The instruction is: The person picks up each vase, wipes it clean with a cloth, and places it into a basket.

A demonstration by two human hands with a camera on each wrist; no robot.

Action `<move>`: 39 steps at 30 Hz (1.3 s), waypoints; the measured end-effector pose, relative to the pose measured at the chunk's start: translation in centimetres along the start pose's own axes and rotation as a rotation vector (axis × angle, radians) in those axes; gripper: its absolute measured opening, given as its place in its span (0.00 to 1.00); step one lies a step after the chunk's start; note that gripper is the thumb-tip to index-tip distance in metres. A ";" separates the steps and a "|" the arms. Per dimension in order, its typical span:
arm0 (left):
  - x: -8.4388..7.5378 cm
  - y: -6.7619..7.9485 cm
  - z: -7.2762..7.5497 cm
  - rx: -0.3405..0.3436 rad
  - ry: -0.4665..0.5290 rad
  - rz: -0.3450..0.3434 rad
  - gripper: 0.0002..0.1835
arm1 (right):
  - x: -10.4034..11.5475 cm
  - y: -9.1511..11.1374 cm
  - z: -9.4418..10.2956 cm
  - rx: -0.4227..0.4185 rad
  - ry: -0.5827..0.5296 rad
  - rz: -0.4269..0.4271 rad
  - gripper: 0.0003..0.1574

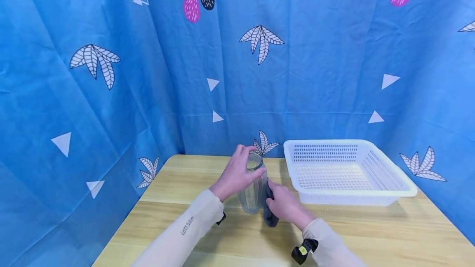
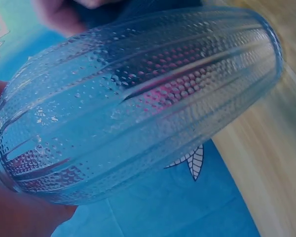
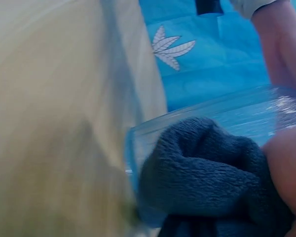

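Note:
A clear, ribbed glass vase (image 1: 250, 197) stands nearly upright over the wooden table, its mouth toward the top. My left hand (image 1: 239, 172) grips it round the neck, thumb on the near side and fingers behind. In the left wrist view the vase (image 2: 138, 108) shows a dimpled texture between its ribs. My right hand (image 1: 285, 203) holds a dark grey-blue cloth (image 1: 270, 215) against the vase's right side. Up close in the right wrist view, the bunched cloth (image 3: 202, 177) covers part of the glass, and some of the right fingers are hidden.
A white perforated plastic basket (image 1: 345, 195) sits on the table (image 1: 178, 188) to the right of the hands. Behind the table hangs a blue patterned curtain (image 1: 237, 85), which also runs along the left side.

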State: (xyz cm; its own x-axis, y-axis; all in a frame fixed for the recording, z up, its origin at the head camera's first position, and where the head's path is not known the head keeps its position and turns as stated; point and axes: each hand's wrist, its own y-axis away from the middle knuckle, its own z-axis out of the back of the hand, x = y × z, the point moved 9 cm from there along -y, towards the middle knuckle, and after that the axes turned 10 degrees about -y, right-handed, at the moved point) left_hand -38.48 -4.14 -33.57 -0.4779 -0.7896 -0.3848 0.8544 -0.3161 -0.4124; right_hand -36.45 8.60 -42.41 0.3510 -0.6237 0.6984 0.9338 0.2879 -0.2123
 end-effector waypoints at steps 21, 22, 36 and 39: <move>-0.5 0.4 0.7 0.021 -0.005 0.033 0.36 | 6.2 0.1 6.5 -0.214 0.023 0.177 0.40; -0.6 0.3 0.6 0.026 -0.007 0.033 0.36 | 6.1 0.1 6.2 -0.203 0.035 0.170 0.41; -0.2 -0.1 0.3 0.003 -0.055 0.040 0.35 | 0.3 -0.3 -1.1 0.074 0.061 0.035 0.32; -0.4 -0.3 0.2 0.003 -0.086 0.015 0.35 | 0.2 -0.3 -0.5 0.058 0.029 0.034 0.32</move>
State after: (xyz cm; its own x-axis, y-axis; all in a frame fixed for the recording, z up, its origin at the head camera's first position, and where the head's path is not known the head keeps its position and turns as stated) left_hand -38.48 -3.87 -33.11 -0.4457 -0.8364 -0.3189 0.8621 -0.3052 -0.4045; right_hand -36.62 8.03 -42.50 0.3848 -0.6332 0.6716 0.9162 0.3499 -0.1951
